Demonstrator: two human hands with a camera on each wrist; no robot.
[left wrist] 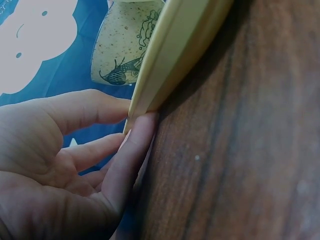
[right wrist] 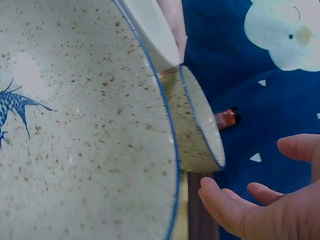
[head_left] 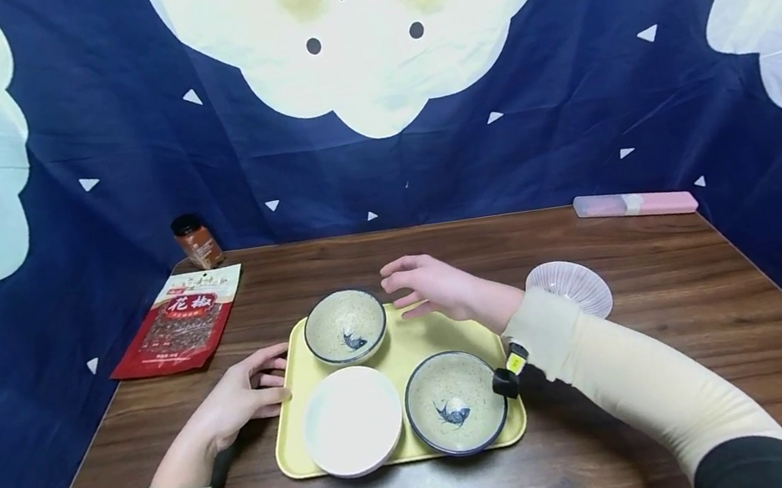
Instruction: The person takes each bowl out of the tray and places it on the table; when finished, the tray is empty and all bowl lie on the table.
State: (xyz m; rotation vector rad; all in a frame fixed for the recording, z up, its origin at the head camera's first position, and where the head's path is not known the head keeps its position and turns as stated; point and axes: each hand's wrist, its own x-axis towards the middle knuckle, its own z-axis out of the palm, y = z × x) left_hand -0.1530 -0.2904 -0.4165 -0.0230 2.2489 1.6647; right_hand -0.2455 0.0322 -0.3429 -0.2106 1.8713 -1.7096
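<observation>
My left hand (head_left: 235, 398) touches the left edge of a yellow tray (head_left: 413, 342) with its thumb and fingertips. In the left wrist view those fingers (left wrist: 92, 107) reach the tray's rim (left wrist: 157, 65). On the tray sit a speckled bowl (head_left: 345, 325) with a blue fish inside at the back left, a white bowl (head_left: 353, 422) at the front left and a larger speckled fish bowl (head_left: 454, 403) at the front right. My right hand (head_left: 435, 288) hovers just right of the back bowl, fingers parted and holding nothing. The right wrist view shows a gap between its fingertips and that bowl (right wrist: 200, 120).
A striped bowl (head_left: 570, 289) stands right of the tray, partly behind my right sleeve. A red spice packet (head_left: 179, 326) and a black-lidded jar (head_left: 198, 243) are at the back left. A pink case (head_left: 635, 204) lies along the table's back edge, before the blue curtain.
</observation>
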